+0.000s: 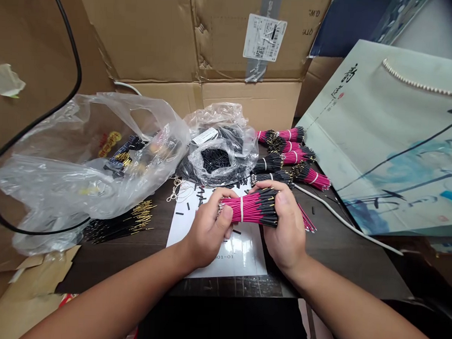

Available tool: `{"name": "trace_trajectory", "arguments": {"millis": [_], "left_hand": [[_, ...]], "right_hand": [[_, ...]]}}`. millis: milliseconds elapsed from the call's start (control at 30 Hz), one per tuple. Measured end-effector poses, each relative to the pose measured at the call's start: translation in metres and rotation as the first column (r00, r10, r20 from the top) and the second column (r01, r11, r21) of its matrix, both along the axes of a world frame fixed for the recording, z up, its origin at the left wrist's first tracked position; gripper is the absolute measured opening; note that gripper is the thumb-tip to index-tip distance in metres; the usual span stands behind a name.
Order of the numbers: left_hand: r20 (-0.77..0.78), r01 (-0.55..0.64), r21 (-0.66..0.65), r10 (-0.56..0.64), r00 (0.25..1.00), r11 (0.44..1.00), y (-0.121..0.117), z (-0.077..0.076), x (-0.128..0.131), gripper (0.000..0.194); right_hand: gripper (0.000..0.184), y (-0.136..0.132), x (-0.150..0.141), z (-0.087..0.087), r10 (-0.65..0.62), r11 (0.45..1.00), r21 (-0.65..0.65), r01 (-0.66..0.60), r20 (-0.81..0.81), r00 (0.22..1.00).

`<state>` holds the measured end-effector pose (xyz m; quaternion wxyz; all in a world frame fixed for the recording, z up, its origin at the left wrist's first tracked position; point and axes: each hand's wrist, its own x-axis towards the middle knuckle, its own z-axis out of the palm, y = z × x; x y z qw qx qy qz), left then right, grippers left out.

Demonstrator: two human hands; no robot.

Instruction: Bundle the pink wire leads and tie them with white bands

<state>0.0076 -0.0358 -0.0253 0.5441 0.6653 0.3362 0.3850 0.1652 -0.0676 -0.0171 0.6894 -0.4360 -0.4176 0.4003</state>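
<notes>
Between my two hands is a bundle of pink wires, lying crosswise above a white paper sheet. A white rubber band circles its middle, and black sleeves with gold tips cover the right end. My left hand is closed around the left end, thumb on top. My right hand wraps the sleeved end, its thumb at the upper tips. Small loose black sleeves lie scattered on the paper. A few loose pink wires stick out beyond my right hand.
Behind the paper stands a clear bag of black sleeves. Banded wire bundles are stacked at back right. Loose black wires and a large plastic bag lie left. A white cable crosses near a paper bag. Cardboard boxes wall the back.
</notes>
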Motion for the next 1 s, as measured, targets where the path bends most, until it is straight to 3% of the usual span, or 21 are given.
{"name": "trace_trajectory", "arguments": {"millis": [67, 133, 300, 500, 667, 833, 1000], "left_hand": [[0.112, 0.084, -0.253, -0.057, 0.992, 0.964, -0.004, 0.002, 0.002, 0.032], [0.208, 0.1, -0.343, -0.029, 0.978, 0.934, -0.006, 0.002, 0.004, 0.029], [0.16, 0.049, -0.223, -0.012, 0.987, 0.974, -0.005, -0.005, 0.001, 0.028], [0.115, 0.059, -0.043, -0.054, 0.992, 0.997, -0.008, -0.005, -0.003, 0.027], [0.173, 0.108, -0.13, -0.085, 0.981, 0.986, -0.009, 0.002, 0.001, 0.028], [0.182, 0.119, -0.239, -0.076, 0.98, 0.964, -0.005, 0.004, 0.001, 0.025], [0.135, 0.149, -0.297, -0.113, 0.984, 0.943, -0.004, 0.007, 0.001, 0.024]], "right_hand": [[0.028, -0.001, -0.001, 0.0, 0.055, 0.998, 0.016, -0.055, -0.038, 0.998], [0.031, 0.0, -0.001, 0.0, 0.132, 0.991, 0.028, -0.13, -0.114, 0.985], [0.053, 0.003, -0.002, 0.003, 0.171, 0.985, 0.01, -0.174, -0.241, 0.955], [0.06, 0.003, 0.001, 0.005, 0.118, 0.993, -0.015, -0.12, -0.122, 0.986], [0.055, 0.0, 0.002, 0.004, 0.055, 0.998, -0.036, -0.055, 0.008, 0.998], [0.05, -0.002, 0.003, 0.006, 0.11, 0.994, -0.016, -0.11, 0.043, 0.993], [0.039, -0.002, 0.006, 0.008, 0.133, 0.986, 0.073, -0.151, 0.211, 0.969]]}}
